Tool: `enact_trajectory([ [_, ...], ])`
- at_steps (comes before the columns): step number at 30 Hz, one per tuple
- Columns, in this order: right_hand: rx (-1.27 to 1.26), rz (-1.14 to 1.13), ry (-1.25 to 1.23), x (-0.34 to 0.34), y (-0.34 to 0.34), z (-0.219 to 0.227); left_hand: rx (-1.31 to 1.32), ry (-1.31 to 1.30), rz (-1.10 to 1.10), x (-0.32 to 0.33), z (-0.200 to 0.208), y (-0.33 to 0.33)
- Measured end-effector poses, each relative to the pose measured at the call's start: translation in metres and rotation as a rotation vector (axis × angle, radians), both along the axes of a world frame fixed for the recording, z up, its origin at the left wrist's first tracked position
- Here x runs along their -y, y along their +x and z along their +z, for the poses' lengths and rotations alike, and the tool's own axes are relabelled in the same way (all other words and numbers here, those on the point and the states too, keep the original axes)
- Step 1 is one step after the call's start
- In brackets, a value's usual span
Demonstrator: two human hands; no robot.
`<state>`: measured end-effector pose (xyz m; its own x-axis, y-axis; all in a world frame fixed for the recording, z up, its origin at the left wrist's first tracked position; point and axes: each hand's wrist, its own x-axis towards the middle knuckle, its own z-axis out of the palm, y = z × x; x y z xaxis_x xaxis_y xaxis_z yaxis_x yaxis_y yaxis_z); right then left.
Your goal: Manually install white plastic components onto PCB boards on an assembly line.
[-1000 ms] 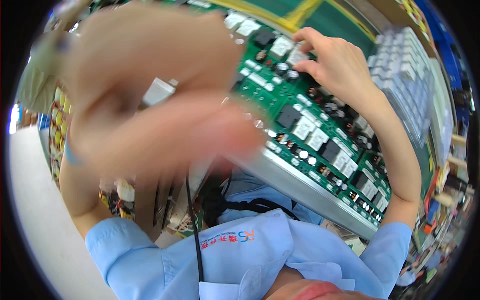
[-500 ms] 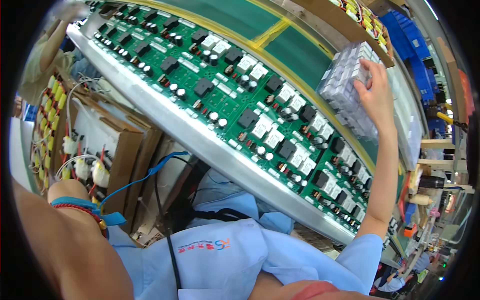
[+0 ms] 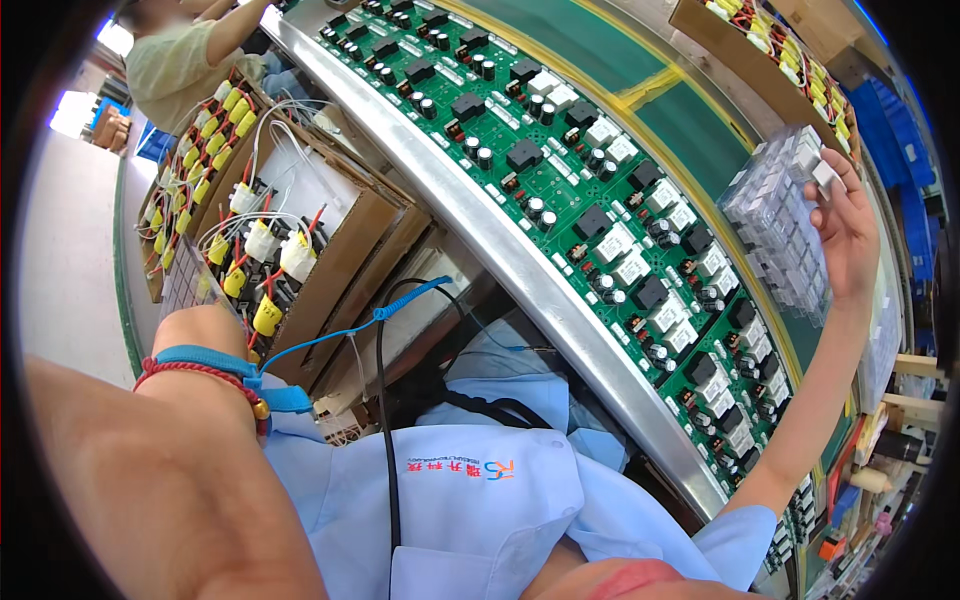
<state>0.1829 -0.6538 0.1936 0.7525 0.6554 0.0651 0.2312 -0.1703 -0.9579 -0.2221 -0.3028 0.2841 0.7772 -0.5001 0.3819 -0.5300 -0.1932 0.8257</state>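
Note:
My right hand [image 3: 850,230] is raised at the right with its fingers closed on a white block-shaped relay [image 3: 826,177]. Just beside it stands a stack of clear plastic trays [image 3: 770,200] with white blocks in them. My left hand [image 3: 205,330] is at the left, past a blue wrist strap [image 3: 205,358]. Its fingers are hidden, and a clear gridded sheet or tray [image 3: 190,285] shows right beyond it. Across the middle runs a long row of green circuit boards [image 3: 500,140], carrying black and white relays, capacitors and small parts.
A metal rail [image 3: 480,240] edges the boards on my side. Cardboard boxes [image 3: 345,270] with yellow-wrapped wired parts [image 3: 268,315] stand at left; another such box [image 3: 760,70] is at far right. A blue coiled cord [image 3: 400,303] trails from my strap. Another person [image 3: 170,70] works at upper left.
My right hand has drawn back slightly from the tray stack and now has a white relay in its fingers. The view has shifted left, showing more of the boxes and the other person.

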Motion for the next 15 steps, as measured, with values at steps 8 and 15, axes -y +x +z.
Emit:
enact_trajectory([
  [8,0.030,0.143,-0.005,-0.074,-0.090,-0.024,-0.078,-0.157,-0.076,-0.031,0.006,-0.044],
  [15,0.566,0.355,-0.227,-0.150,-0.131,-0.062,-0.109,-0.432,-0.238,-0.236,-0.037,-0.326],
])
